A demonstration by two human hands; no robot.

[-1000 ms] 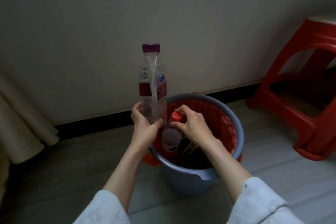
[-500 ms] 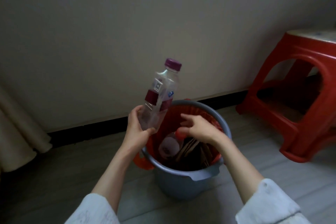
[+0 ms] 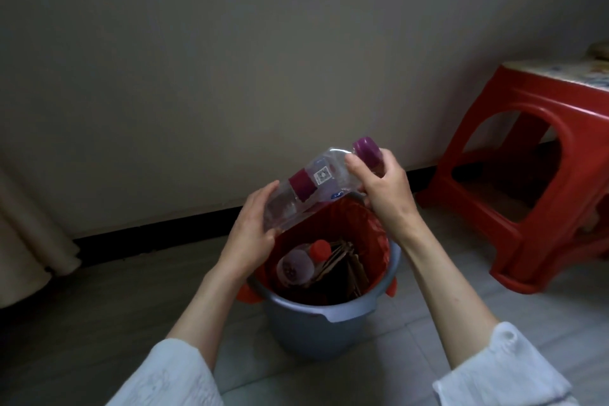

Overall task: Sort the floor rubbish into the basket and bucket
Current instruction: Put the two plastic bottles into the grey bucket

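Mid-frame: left hand and right hand grip a tilted bottle above the bucket; next, probably lowering it in.

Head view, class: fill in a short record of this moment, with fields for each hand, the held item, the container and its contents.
left hand: grips the base end of the bottle
right hand: holds the neck end by the purple cap
clear bottle: tilted, above the bucket
bucket: grey, red liner
contents: red-capped bottle, brown cardboard pieces
nearby: red stool
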